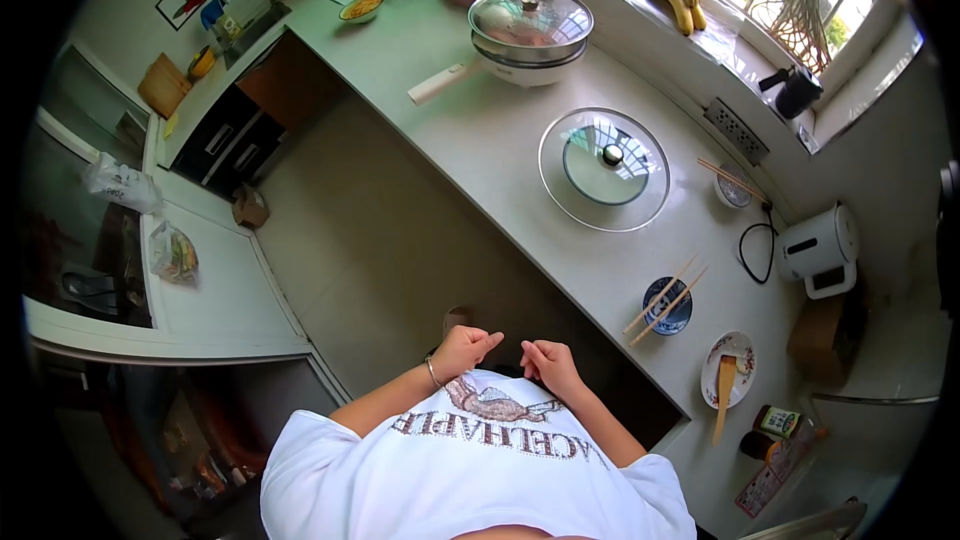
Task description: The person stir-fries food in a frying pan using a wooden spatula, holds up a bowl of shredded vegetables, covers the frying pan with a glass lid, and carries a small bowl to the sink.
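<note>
Left hand (468,350) and right hand (552,362): fingers curled into loose fists, nothing visible in either. Nearest: one blue bowl (676,314) on desk (490,160), right of right hand; two chopsticks (686,289) across it. Bowl probably stiff, light, slick, breakable; best held by rim. Nearby: one floral plate (742,360), one wooden spatula (725,380).

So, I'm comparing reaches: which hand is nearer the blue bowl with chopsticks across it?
Right. The right hand is left of the blue bowl and somewhat lower in view; the left hand is farther left.
</note>
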Demonstrator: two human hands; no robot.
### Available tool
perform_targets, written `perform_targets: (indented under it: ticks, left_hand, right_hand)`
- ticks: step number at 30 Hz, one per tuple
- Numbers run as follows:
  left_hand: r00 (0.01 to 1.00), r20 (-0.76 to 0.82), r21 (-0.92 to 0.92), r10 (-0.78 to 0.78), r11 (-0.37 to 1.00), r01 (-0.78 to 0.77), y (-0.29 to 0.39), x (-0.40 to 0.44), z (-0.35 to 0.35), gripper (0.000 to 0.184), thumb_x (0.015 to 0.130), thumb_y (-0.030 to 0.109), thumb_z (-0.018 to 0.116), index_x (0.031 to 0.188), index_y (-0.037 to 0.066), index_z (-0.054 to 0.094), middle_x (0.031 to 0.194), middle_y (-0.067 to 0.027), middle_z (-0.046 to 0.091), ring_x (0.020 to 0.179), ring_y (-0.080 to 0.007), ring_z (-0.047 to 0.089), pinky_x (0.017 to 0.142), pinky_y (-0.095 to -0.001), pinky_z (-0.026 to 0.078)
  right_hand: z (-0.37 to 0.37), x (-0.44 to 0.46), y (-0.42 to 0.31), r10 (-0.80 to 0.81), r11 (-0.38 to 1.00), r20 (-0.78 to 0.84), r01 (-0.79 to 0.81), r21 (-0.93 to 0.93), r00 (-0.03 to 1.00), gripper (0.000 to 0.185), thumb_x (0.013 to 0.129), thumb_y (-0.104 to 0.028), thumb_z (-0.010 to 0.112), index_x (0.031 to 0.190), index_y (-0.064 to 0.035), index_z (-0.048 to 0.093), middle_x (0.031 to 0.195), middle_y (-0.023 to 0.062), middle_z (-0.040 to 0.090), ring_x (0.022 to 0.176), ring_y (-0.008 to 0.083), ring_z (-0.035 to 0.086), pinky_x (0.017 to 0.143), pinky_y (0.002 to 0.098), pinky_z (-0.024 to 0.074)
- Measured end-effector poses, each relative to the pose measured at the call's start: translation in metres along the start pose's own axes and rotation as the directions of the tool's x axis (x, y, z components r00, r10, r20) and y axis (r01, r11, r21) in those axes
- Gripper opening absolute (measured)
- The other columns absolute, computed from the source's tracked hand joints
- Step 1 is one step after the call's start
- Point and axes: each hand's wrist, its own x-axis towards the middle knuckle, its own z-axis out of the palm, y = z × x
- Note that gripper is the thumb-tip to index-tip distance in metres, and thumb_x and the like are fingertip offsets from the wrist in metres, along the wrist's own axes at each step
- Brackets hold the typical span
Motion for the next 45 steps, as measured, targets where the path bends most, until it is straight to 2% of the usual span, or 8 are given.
perform_targets:
  ticks: [6, 11, 15, 18, 21, 24, 27, 45]
  left_hand:
    - [0.979, -0.159, -0.378, 0.127, 0.908, -0.179, 0.003, 0.022, -0.108, 0.040, 0.098, 0.033, 0.038, 0.093, 0.000, 0.061, 0.084, -0.0094, 0.068, 0.072, -0.0138, 0.064, 0.067, -0.0245, 0.049]
    - [0.877, -0.141, -0.151, 0.459, 0.866, -0.477, 0.036, 0.031, -0.200, 0.051, 0.100, 0.028, 0.030, 0.144, 0.005, 0.016, 0.145, -0.0150, 0.028, 0.131, -0.0182, 0.034, 0.103, -0.0299, 0.031]
    - [0.987, -0.049, -0.357, 0.156, 0.920, -0.163, 0.040, 0.038, -0.245, 0.054, 0.100, 0.033, 0.027, 0.145, 0.008, 0.012, 0.150, -0.0116, 0.017, 0.136, -0.0201, 0.023, 0.104, -0.0331, 0.031]
    - [0.465, -0.295, 0.135, 0.835, 0.518, -0.845, 0.044, 0.052, -0.300, 0.057, 0.099, 0.025, 0.033, 0.146, 0.006, 0.007, 0.152, -0.0100, 0.007, 0.138, -0.0216, 0.017, 0.106, -0.0342, 0.029]
    - [0.689, -0.496, -0.262, 0.529, 0.665, -0.699, 0.078, 0.048, -0.314, 0.059, 0.098, 0.026, 0.033, 0.146, 0.008, 0.003, 0.153, -0.0088, 0.004, 0.138, -0.0225, 0.016, 0.107, -0.0333, 0.028]
    - [0.600, -0.473, 0.232, 0.646, 0.748, -0.622, 0.063, 0.047, -0.287, 0.059, 0.099, 0.033, 0.029, 0.146, 0.010, 0.001, 0.153, -0.0070, 0.005, 0.139, -0.0218, 0.015, 0.107, -0.0329, 0.027]
    - [0.857, -0.335, -0.463, 0.392, 0.723, -0.512, 0.079, 0.041, -0.253, 0.058, 0.099, 0.042, 0.020, 0.146, 0.008, 0.009, 0.152, -0.0061, 0.010, 0.138, -0.0174, 0.014, 0.111, -0.0324, 0.016]
    - [0.729, 0.179, -0.251, 0.661, 0.747, -0.615, 0.204, 0.201, -0.163, 0.064, 0.099, 0.039, 0.024, 0.145, 0.003, 0.000, 0.152, -0.0105, -0.002, 0.140, -0.0194, 0.001, 0.112, -0.0317, 0.006]
  right_hand:
    - [0.074, 0.097, -0.073, -0.314, 0.920, -0.360, 0.375, 0.111, 0.878, 0.025, 0.097, -0.012, 0.039, 0.103, 0.0033, 0.058, 0.094, 0.0109, 0.066, 0.086, 0.0168, 0.064, 0.074, 0.0272, 0.0515]
    - [0.138, 0.185, -0.181, -0.586, 0.807, -0.322, 0.573, -0.142, 0.744, 0.040, 0.094, -0.010, 0.042, 0.132, -0.0011, 0.039, 0.138, 0.0126, 0.040, 0.127, 0.0228, 0.038, 0.105, 0.0328, 0.0283]
    - [0.210, 0.228, -0.250, -0.677, 0.735, -0.120, 0.674, -0.074, 0.726, 0.052, 0.097, -0.025, 0.035, 0.141, -0.0011, 0.024, 0.150, 0.0147, 0.017, 0.139, 0.0264, 0.013, 0.111, 0.0352, 0.0094]
    - [0.256, 0.238, -0.260, -0.772, 0.635, -0.002, 0.770, -0.071, 0.636, 0.057, 0.098, -0.027, 0.031, 0.145, -0.0019, 0.009, 0.152, 0.0137, 0.002, 0.141, 0.0262, 0.001, 0.112, 0.0365, 0.0038]
    - [0.265, 0.249, -0.257, -0.745, 0.652, 0.120, 0.754, -0.077, 0.657, 0.060, 0.098, -0.030, 0.028, 0.144, 0.0000, 0.002, 0.152, 0.0170, -0.004, 0.140, 0.0297, -0.004, 0.112, 0.0378, 0.0016]
    - [0.237, 0.274, -0.288, -0.635, 0.769, 0.000, 0.633, 0.095, 0.772, 0.063, 0.098, -0.039, 0.025, 0.144, -0.0002, 0.007, 0.152, 0.0165, 0.000, 0.140, 0.0262, -0.003, 0.113, 0.0348, 0.0024]
    - [0.202, 0.286, -0.324, -0.540, 0.836, -0.135, 0.548, 0.035, 0.831, 0.065, 0.098, -0.044, 0.024, 0.144, -0.0007, 0.011, 0.152, 0.0149, 0.005, 0.141, 0.0258, 0.001, 0.113, 0.0340, 0.0053]
    - [-0.003, 0.255, -0.323, -0.662, 0.624, -0.533, 0.781, -0.004, 0.527, 0.067, 0.096, -0.046, 0.026, 0.144, -0.0013, 0.013, 0.152, 0.0146, 0.004, 0.140, 0.0297, -0.001, 0.112, 0.0388, 0.0049]
